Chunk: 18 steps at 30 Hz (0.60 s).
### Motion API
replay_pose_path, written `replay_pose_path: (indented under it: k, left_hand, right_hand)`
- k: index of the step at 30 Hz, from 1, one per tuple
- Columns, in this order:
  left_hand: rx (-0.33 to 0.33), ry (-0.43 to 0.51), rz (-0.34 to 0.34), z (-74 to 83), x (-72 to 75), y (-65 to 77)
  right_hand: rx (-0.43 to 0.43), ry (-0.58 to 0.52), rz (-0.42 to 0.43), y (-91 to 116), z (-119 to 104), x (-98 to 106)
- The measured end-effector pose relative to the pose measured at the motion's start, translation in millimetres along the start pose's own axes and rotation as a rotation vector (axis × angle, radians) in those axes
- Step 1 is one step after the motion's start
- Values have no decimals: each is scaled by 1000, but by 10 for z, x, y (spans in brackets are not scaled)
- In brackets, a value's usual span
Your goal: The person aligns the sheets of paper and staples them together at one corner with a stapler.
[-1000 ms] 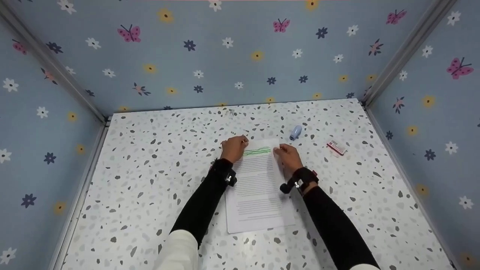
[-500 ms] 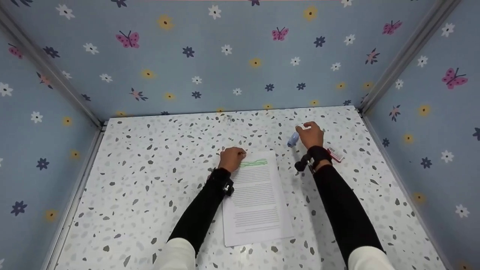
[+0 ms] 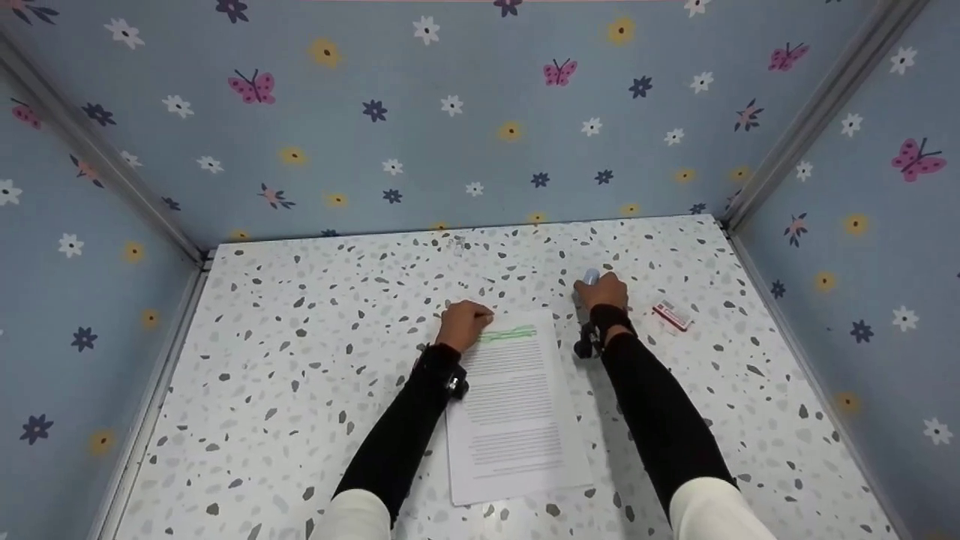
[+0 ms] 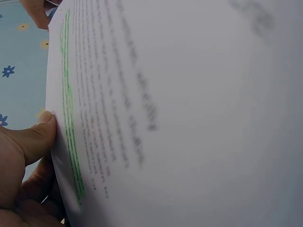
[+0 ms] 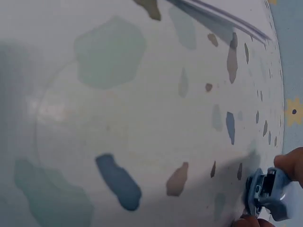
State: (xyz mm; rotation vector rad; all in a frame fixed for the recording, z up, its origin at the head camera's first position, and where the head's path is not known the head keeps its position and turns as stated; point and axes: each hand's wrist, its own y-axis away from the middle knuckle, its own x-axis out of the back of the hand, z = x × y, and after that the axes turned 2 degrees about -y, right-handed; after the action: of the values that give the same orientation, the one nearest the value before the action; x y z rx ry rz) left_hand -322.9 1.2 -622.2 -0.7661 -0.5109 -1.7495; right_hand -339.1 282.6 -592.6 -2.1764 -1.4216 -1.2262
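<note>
A stack of printed paper sheets (image 3: 517,405) lies on the speckled table, with green highlighted lines near its top edge. My left hand (image 3: 462,326) pinches the stack's upper left corner. In the left wrist view, the thumb rests on the highlighted page (image 4: 109,94) and the fingers are curled beneath. To the right of the papers, my right hand (image 3: 604,291) grips a small light-blue stapler (image 3: 591,276). Its thumb and fingers hold the stapler (image 5: 270,194) from either side in the right wrist view, close to the tabletop. The palm hides part of it in the head view.
A small red-and-white box (image 3: 673,316) lies to the right of the right hand. The white speckled tabletop (image 3: 300,360) is bounded by a blue flowered wall (image 3: 450,150) at the back and panels on both sides.
My right hand has let go of the papers' upper right corner, reached right past the stapler, then come back and taken hold of it. My left hand has stayed on its corner.
</note>
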Motion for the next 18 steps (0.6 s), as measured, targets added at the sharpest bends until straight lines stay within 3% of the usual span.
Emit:
replay_pose_path:
  k: [9,14,18]
  left_hand:
    - [-5,-8,1,-4,-49,-15]
    - [1,-19,17,6,-44,0]
    - [9,-12,-6,36,-29,21]
  right_hand:
    - [86,-16,27,22,63,78]
    - [166,-73,49,70,90,141]
    - [268,-103,77,163,113,204]
